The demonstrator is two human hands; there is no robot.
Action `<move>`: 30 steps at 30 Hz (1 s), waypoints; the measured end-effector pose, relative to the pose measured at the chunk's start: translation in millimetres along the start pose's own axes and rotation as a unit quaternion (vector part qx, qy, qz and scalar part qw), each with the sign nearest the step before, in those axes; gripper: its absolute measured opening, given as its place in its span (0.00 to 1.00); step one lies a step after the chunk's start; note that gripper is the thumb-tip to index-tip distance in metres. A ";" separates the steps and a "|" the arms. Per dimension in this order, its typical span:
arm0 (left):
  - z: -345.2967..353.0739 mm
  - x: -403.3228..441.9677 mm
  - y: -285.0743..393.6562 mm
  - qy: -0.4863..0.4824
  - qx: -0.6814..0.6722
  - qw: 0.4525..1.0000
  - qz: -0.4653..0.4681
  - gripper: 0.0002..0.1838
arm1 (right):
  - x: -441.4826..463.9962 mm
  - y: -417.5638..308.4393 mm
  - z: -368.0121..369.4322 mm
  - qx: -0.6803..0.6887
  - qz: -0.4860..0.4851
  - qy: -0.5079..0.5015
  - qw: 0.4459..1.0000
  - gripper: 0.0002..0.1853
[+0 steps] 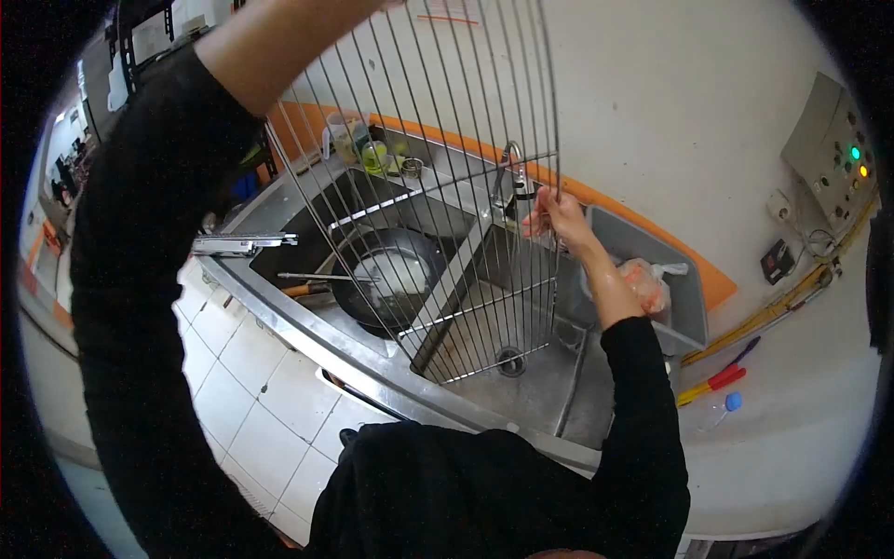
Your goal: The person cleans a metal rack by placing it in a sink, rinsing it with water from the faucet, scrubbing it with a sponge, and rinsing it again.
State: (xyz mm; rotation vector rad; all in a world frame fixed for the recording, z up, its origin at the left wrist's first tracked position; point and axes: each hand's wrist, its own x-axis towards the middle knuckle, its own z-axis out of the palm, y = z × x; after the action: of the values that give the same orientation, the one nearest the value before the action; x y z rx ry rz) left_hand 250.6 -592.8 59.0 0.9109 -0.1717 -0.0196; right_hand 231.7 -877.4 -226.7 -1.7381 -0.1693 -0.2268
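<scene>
A tall metal wire rack (400, 198) stands on edge over the steel sink (349, 352), its lower end reaching down into the right basin. My right hand (562, 222) has its fingers closed around the rack's right edge, near the tap (506, 182). My left forearm (279, 47) stretches up across the rack's upper left. The left hand itself lies beyond the top of the view. Behind the wires, in the left basin, sits a dark round pan (358, 298) with cloudy liquid and a long thin handle or utensil across it.
A grey tub (691, 312) with a plastic bag of orange-pink contents (647, 287) stands right of the tap. Yellow-green containers (374, 156) sit on the back ledge. A control box (824, 144) hangs on the right wall. A blue-capped bottle (733, 402) is lower right.
</scene>
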 end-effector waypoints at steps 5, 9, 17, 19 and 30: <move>-29.5 48.4 -35.5 0.089 -0.418 0.888 -0.169 0.32 | 44.3 65.2 7.6 -0.003 0.093 -0.054 0.994 0.30; -66.8 92.6 -66.5 0.045 0.128 0.991 0.019 0.43 | 66.4 95.3 23.0 0.016 0.112 -0.080 0.990 0.31; -64.8 109.3 -81.0 0.017 0.134 0.991 -0.006 0.47 | 105.0 151.2 51.4 0.115 0.138 0.021 0.984 0.33; -54.7 111.3 -91.1 -0.004 0.151 0.989 -0.006 0.48 | 102.6 164.8 56.3 0.140 0.125 0.028 0.982 0.31; -57.3 116.2 -154.6 0.034 0.150 0.982 -0.105 0.44 | 64.1 200.2 -31.6 0.141 0.246 0.340 0.897 0.22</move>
State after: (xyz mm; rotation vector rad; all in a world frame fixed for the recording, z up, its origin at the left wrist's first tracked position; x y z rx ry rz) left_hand 382.8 -653.2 -80.9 1.2264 -0.0136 -0.1626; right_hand 339.9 -945.0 -396.7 -1.2721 0.7127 -0.3972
